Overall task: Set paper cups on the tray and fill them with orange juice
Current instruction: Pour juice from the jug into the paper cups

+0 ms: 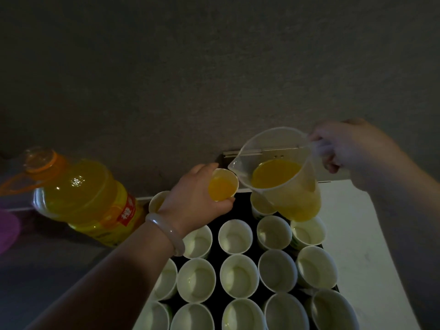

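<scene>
While the left hand (190,198) grips a juice-filled paper cup (222,185) at the tray's (241,207) far edge, possibly lifted, the right hand (345,146) holds a tilted jug (281,177) by its handle, spout just beside that cup. Empty cups (239,276) fill the tray; juice bottle (83,196) left of it.

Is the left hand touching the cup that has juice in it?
Touching: the head view shows the left hand wrapped round the cup, thumb against its side.

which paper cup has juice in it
The cup the left hand holds beside the jug; its inside is orange, the other cups look white and empty.
</scene>
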Available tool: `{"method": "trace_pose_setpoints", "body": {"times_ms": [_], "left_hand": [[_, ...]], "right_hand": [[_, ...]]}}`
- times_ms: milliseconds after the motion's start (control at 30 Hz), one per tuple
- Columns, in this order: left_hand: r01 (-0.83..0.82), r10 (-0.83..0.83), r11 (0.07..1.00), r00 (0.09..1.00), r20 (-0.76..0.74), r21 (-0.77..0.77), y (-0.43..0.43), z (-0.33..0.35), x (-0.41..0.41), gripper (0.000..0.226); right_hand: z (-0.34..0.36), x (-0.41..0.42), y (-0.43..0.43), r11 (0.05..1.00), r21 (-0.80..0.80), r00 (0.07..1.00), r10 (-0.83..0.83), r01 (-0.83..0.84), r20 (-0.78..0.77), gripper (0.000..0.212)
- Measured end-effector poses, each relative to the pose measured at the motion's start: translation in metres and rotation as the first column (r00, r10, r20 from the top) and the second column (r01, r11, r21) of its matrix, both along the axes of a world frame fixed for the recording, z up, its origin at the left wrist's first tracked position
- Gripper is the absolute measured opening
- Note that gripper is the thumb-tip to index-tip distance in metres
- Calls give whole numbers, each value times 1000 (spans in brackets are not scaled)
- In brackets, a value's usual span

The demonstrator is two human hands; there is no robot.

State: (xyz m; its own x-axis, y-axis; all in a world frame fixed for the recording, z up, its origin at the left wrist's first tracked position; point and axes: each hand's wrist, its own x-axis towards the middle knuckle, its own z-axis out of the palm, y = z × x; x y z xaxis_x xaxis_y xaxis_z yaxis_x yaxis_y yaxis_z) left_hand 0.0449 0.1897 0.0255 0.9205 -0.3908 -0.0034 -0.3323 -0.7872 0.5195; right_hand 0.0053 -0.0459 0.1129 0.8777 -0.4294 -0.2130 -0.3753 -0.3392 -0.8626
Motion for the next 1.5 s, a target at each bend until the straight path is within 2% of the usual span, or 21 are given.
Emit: {"method": "trace_pose_setpoints", "body": {"times_ms": [167, 233, 333, 500, 600, 733, 933, 1167, 1300, 1500], "left_hand": [[-3, 2, 1000, 1000, -12, -30, -7, -2, 2, 81], [3, -3, 1000, 1000, -21, -27, -11, -4, 3, 81], [17, -17, 1000, 999, -34, -4, -18, -10, 6, 82], [47, -43, 997, 996, -83, 57, -23, -27, 10, 83], [81, -65, 990, 988, -139, 114, -25, -34, 17, 83], [128, -100, 980, 978, -182, 153, -29, -43, 25, 81], [126, -92, 979, 975, -205, 161, -32, -54, 28, 82], [144, -99, 969, 970, -221, 201, -34, -59, 30, 79], [156, -102, 956, 970, -219, 246, -33, -59, 29, 84], [203, -129, 944, 953, -275, 261, -30, -56, 34, 92]], "right_hand": [[-4, -14, -8, 983, 172, 988, -84, 61, 130, 17], [-7, -16, -9, 964, 208, 971, -194, 163, 138, 14], [-11, -17, -16, 920, 249, 935, -337, 302, 113, 25], [-15, -26, -28, 950, 242, 951, -245, 197, 190, 13], [-21, -30, -33, 962, 131, 955, -257, 239, 145, 17], [-21, -27, -27, 895, 288, 916, -385, 341, 111, 22], [-26, -24, -26, 861, 320, 901, -431, 395, 48, 22], [-31, -26, -27, 901, 319, 933, -342, 292, 110, 18], [-29, -29, -29, 923, 347, 948, -245, 164, 205, 14], [-28, -33, -31, 927, 342, 943, -243, 156, 229, 15]]}}
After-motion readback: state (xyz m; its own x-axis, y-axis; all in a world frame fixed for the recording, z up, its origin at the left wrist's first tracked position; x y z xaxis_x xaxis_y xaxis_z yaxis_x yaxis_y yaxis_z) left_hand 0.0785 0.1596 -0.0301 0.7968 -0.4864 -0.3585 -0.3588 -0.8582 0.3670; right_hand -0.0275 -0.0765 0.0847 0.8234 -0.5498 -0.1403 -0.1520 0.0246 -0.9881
